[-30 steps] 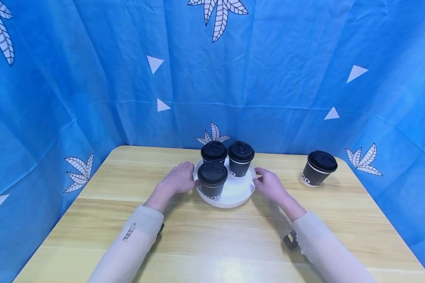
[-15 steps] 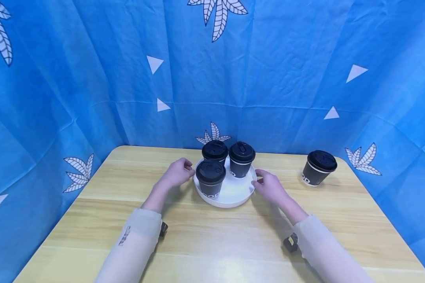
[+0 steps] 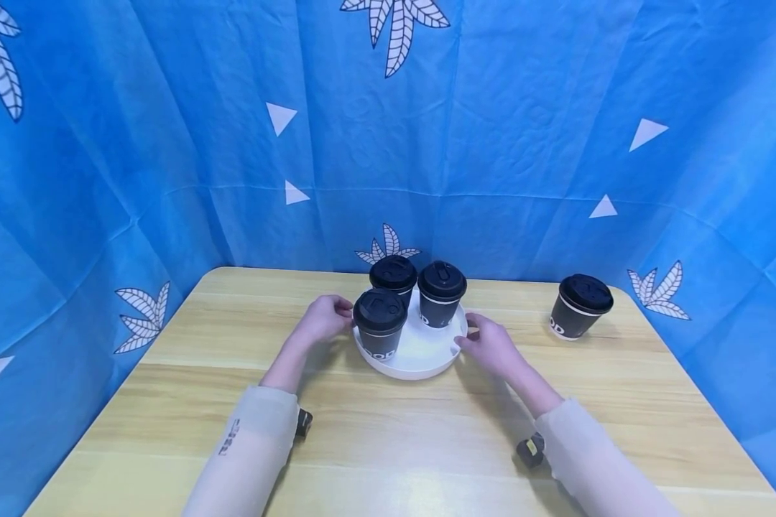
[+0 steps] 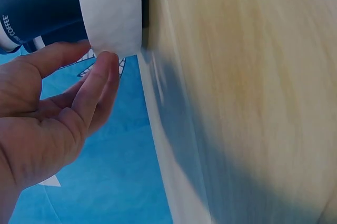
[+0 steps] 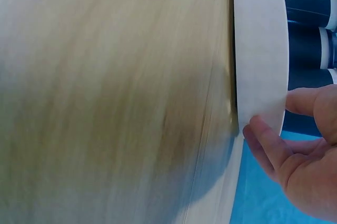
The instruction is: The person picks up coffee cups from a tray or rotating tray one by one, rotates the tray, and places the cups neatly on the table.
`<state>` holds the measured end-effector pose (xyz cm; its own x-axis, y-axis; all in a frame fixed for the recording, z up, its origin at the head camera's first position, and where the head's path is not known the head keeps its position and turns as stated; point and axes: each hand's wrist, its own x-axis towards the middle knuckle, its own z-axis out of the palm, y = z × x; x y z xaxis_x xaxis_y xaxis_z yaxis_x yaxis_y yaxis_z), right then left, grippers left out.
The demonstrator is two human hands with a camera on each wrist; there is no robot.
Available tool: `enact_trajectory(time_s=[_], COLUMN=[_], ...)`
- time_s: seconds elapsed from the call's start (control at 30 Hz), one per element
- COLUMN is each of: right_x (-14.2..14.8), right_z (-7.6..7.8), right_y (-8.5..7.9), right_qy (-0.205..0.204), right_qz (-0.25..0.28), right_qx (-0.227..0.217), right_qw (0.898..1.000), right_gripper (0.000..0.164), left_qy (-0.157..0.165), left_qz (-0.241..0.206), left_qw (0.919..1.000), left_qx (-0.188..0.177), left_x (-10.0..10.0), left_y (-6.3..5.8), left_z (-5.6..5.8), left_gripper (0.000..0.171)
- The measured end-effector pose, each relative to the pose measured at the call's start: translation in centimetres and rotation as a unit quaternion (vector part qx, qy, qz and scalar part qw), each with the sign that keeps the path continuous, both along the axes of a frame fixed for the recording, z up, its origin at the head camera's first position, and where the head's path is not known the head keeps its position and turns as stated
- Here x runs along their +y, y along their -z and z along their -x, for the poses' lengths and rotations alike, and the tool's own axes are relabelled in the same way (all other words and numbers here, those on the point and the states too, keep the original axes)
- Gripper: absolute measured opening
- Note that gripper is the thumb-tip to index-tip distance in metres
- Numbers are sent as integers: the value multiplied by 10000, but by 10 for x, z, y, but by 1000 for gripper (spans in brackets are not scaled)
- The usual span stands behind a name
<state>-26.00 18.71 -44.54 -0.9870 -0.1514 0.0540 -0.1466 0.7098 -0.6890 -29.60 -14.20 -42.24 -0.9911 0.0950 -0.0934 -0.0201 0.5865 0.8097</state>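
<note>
A round white tray (image 3: 427, 352) with a low raised wall stands on the table, bearing three lidded black paper coffee cups. One coffee cup (image 3: 380, 323) is at the front left, another coffee cup (image 3: 394, 274) behind it, and a third coffee cup (image 3: 441, 291) at the back right. My left hand (image 3: 323, 319) pinches the tray's left edge; in the left wrist view its thumb (image 4: 73, 50) is at the rim and its fingertips meet the outer wall. At the right edge, my right hand (image 3: 491, 345) pinches the tray, thumb (image 5: 301, 100) over the rim, fingers against the outer wall.
Another lidded coffee cup (image 3: 578, 307) stands alone at the table's back right. A blue curtain (image 3: 388, 143) with leaf prints hangs behind the wooden table (image 3: 401, 438) and at both sides. Small dark devices show under both wrists.
The tray has turned slightly clockwise with its cups: the front one has shifted left, the back ones a little right. My left hand came off the rim and regripped; my right slid slightly nearer.
</note>
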Motion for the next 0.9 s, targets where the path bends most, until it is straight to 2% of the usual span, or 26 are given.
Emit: enact_trajectory(time_s=[0.27,0.47,0.7,0.9], right_x=[-1,4,8,9], right_z=[-6,-11,2,15], right_y=[-1,-5,-6,-4], right_qy=[42,252,395,436], right_qz=[99,282,870,953], right_qx=[-49,-227,-214,-337], right_qw=[9999,9990,9952,9939], right_gripper=[59,61,56,54], left_qy=[-32,8,57,45], left_qz=[-39,-252,-217,-258], left_qw=[9999,9996,9997,9995], left_qx=[135,104,135,179], left_x=[0,0,0,-1], left_y=[3,6,8,8], left_z=[5,11,14,17], left_gripper=[34,35,36,35])
